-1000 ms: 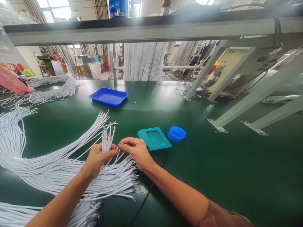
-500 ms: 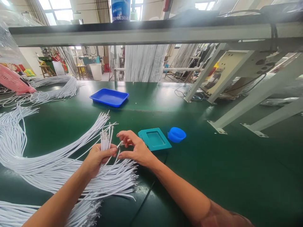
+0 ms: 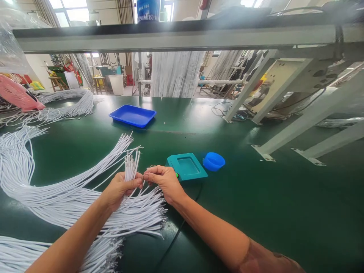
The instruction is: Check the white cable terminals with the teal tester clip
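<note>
My left hand point(image 3: 118, 189) is closed round a small upright bunch of white wires point(image 3: 131, 167), their stripped ends pointing up. Right beside it, my right hand point(image 3: 163, 182) pinches one thin white wire next to the left thumb. Under both hands lies a big fanned heap of white wires point(image 3: 57, 193) on the green table point(image 3: 256, 212). A teal rectangular block point(image 3: 186, 167) with a recessed top sits just right of my right hand, and a small blue bowl point(image 3: 214, 161) stands next to it.
A blue tray point(image 3: 132, 115) lies farther back. More white wire bundles point(image 3: 71, 108) and a pink basket point(image 3: 17, 98) are at the far left. Grey metal frame legs point(image 3: 284, 136) slant over the right side. A black cable point(image 3: 176, 235) runs toward me from the teal block.
My right hand had its fingers spread half a second ago; now they are pinched together on a wire by the left thumb. The left hand's bunch has stayed upright.
</note>
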A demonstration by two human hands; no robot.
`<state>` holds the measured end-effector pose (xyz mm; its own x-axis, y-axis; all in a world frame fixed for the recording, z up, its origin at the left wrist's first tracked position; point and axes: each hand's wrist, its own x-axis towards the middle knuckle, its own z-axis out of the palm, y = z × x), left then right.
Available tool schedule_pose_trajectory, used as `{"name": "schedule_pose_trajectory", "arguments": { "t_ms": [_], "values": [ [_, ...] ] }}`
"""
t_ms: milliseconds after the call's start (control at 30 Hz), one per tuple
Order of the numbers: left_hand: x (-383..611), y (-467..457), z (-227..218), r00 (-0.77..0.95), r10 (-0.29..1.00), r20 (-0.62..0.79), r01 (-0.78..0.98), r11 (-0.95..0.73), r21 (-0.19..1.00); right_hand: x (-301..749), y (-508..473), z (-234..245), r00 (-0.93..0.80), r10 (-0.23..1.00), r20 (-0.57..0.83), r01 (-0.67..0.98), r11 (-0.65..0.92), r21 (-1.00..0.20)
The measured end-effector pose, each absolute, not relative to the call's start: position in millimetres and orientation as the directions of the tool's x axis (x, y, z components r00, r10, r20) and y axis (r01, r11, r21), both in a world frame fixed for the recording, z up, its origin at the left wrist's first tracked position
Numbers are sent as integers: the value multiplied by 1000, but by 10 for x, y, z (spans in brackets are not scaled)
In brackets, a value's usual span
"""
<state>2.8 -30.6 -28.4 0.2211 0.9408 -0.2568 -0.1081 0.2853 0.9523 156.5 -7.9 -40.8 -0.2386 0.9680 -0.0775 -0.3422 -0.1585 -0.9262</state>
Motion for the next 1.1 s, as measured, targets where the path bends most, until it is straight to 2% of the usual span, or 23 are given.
{"name": "schedule_pose_trajectory", "arguments": {
  "t_ms": [167, 400, 633, 700, 733, 767, 800, 867, 933, 967, 1000, 1033, 1100],
  "values": [
    [29, -290, -309, 219, 939, -263, -173, 303, 937, 1537, -83, -446, -350, 934, -75, -419, -228, -879],
    [14, -274, -333, 201, 941, -271, -204, 311, 928, 1572, -100, -382, -288, 957, 18, -265, -61, -962],
    [12, -286, -347, 205, 946, -250, -183, 288, 940, 1555, -102, -396, -326, 945, -10, -249, -96, -964],
    [29, -296, -343, 194, 953, -233, -161, 265, 951, 1556, -109, -424, -258, 965, 53, -151, 14, -988],
    [40, -302, -341, 187, 955, -228, -152, 258, 954, 1564, -113, -442, -209, 968, 137, -51, 130, -990],
    [49, -308, -337, 179, 957, -227, -150, 254, 955, 1575, -116, -462, -171, 950, 262, 83, 279, -957],
    [58, -314, -334, 174, 958, -228, -153, 255, 955, 1590, -118, -486, -166, 898, 407, 238, 437, -867],
    [70, -320, -327, 182, 954, -238, -168, 268, 949, 1625, -113, -535, -267, 711, 651, 493, 681, -542],
    [74, -319, -322, 211, 946, -245, -181, 284, 942, 1661, -95, -569, -434, 534, 726, 581, 782, -228],
    [73, -315, -321, 226, 943, -245, -184, 288, 940, 1677, -81, -573, -493, 489, 720, 582, 800, -144],
    [70, -311, -322, 234, 941, -245, -186, 291, 939, 1691, -64, -564, -519, 477, 709, 574, 809, -125],
    [67, -306, -323, 237, 940, -244, -188, 291, 938, 1703, -47, -543, -515, 499, 697, 557, 813, -170],
    [64, -298, -329, 230, 944, -236, -187, 281, 941, 1721, -17, -475, -479, 615, 627, 490, 779, -390]
  ]
}}
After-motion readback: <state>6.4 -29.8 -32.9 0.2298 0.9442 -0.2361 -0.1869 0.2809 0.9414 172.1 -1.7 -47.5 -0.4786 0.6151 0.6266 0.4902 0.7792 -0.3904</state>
